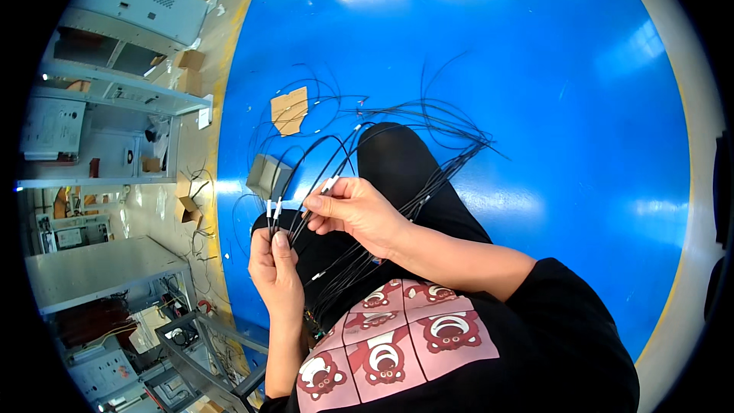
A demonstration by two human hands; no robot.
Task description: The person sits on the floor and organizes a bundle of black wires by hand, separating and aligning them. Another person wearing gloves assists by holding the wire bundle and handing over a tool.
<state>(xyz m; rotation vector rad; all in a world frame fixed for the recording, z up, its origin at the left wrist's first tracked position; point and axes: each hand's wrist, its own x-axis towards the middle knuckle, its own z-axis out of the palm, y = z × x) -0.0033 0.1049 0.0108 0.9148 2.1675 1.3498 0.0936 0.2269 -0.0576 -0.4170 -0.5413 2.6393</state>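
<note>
Head camera view, with 12 o'clock at the top: I am looking down from afar on two bare hands and a set of thin black cables (329,137) held just off the centre toward 7 o'clock, above the wearer's lap. From the left hand (277,269), at half past seven, the cables' long axis rises toward 1 o'clock before they arch over. I see the left thumb and fingers closed around several strands; two white sleeves (277,208) stand out above that grip, pointing near 12 o'clock. Just below centre, the right hand (353,213) comes in from 4 o'clock, thumb and forefinger pinched together on the cables beside another white sleeve (331,183), which tilts between 1 and 2 o'clock.

A looser black bundle (443,176) crosses the dark trousers (394,149); I read its long axis as running from half past one down to half past seven. More strands (451,113) fan out at 1 o'clock over the blue floor (566,99).

Between 10 and 11 o'clock I have a torn cardboard piece (289,109) with thin strands across it, and at 9 o'clock a small grey box (267,176), near the left hand. Farther out at 9 o'clock, beyond a yellow floor line, metal cabinets (55,126) stand along the edge.
</note>
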